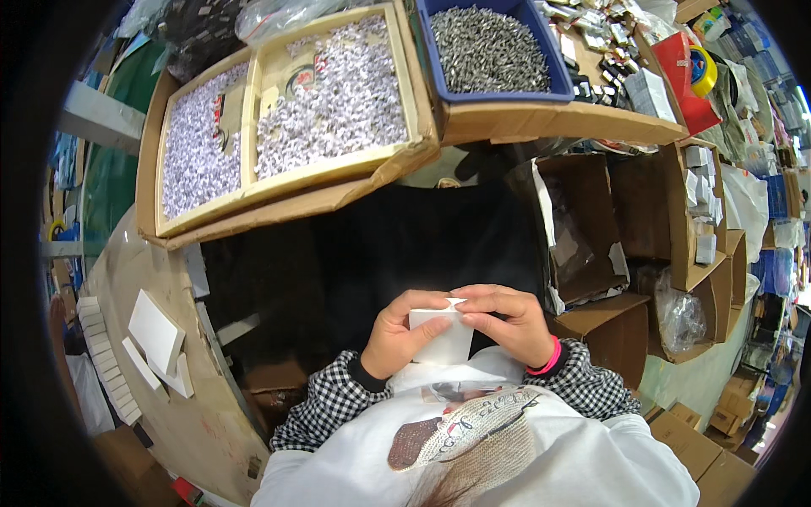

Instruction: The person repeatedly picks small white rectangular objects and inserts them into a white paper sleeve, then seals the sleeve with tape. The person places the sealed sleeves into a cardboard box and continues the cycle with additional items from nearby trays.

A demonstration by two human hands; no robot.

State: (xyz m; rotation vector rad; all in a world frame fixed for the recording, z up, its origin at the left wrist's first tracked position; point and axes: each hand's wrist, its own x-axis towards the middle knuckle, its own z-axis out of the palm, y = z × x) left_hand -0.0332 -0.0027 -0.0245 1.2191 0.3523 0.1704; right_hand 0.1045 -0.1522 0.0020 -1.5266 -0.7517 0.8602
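Close in front of my chest I hold a small white paper box (pixel 448 345). My left hand (pixel 394 332) is closed on its left side, with the thumb across the front face and the fingers behind the top edge. The fingers of my right hand (pixel 517 325) are bent and pinch the top right corner, where a small white flap sticks up. Whether anything lies inside the box is hidden from view.
Ahead on the left, a cardboard tray (pixel 338 205) bears wooden frames of small whitish pieces. Beside it stands a blue bin (pixel 505 99) of metal parts. Open cartons (pixel 583 228) stand at right. Flat white boxes (pixel 156 328) and a white row of small boxes (pixel 108 359) lie left.
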